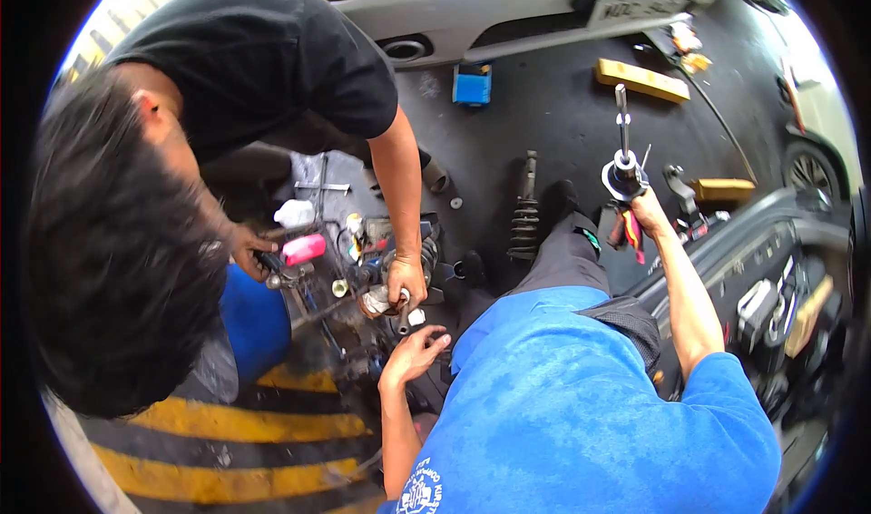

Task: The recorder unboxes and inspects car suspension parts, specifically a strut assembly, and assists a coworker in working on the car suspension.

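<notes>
My right hand (pixel 646 213) grips a shock absorber strut (pixel 624 176), its bare rod pointing away from me. Red and orange material (pixel 632 231) shows just below that hand; what it is I cannot make out. My left hand (pixel 415 355) is empty, fingers loosely apart, close to a co-worker's hand (pixel 407 276). That hand holds a metal rod-like part (pixel 404 322) with a whitish cloth (pixel 374 302) around it. The co-worker's other hand (pixel 249 253) holds a dark-handled tool (pixel 269 260). On the floor beyond my legs lies a coil-spring strut (pixel 526 213).
A car's rear bumper (pixel 508 24) spans the far side. Near it are a blue box (pixel 472 85) and a long yellow box (pixel 641 78). Tools and a pink bottle (pixel 304 249) crowd the left. At right, a tray-like compartment (pixel 771 287) holds more tools.
</notes>
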The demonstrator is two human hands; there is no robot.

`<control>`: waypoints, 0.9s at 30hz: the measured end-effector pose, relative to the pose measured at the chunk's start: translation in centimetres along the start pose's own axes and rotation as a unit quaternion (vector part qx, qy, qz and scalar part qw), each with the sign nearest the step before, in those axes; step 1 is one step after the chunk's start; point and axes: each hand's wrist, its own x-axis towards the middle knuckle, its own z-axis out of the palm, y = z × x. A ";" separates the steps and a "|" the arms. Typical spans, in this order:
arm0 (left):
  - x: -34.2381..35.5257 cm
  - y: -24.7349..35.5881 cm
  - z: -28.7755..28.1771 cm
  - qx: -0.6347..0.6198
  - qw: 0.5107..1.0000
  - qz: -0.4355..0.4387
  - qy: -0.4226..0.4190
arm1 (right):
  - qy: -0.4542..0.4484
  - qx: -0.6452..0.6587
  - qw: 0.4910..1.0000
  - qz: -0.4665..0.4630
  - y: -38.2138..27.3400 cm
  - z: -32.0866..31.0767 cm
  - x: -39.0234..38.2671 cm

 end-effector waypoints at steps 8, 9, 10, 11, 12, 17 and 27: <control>2.9 5.9 12.2 -0.098 0.967 -0.155 0.175 | -0.192 -0.200 0.961 -0.003 -1.5 -5.0 10.8; 2.8 6.4 13.5 -0.089 0.965 -0.184 0.163 | -0.199 -0.203 0.959 -0.004 -2.0 -5.7 11.3; 2.9 7.5 14.4 -0.086 0.967 -0.184 0.157 | -0.210 -0.222 0.952 -0.002 -1.7 -7.0 12.2; 3.1 8.3 15.2 -0.086 0.966 -0.190 0.154 | -0.220 -0.241 0.945 -0.001 -1.5 -8.2 13.2; 3.5 9.1 15.9 -0.119 0.963 -0.203 0.133 | -0.220 -0.241 0.945 -0.015 -1.2 -9.2 13.6; 6.5 11.0 17.9 -0.177 0.947 -0.221 0.148 | -0.221 -0.272 0.937 0.003 -2.6 -12.1 14.0; 13.7 16.5 22.8 -0.327 0.905 -0.070 0.262 | -0.281 -0.312 0.907 -0.035 -5.3 -17.9 16.5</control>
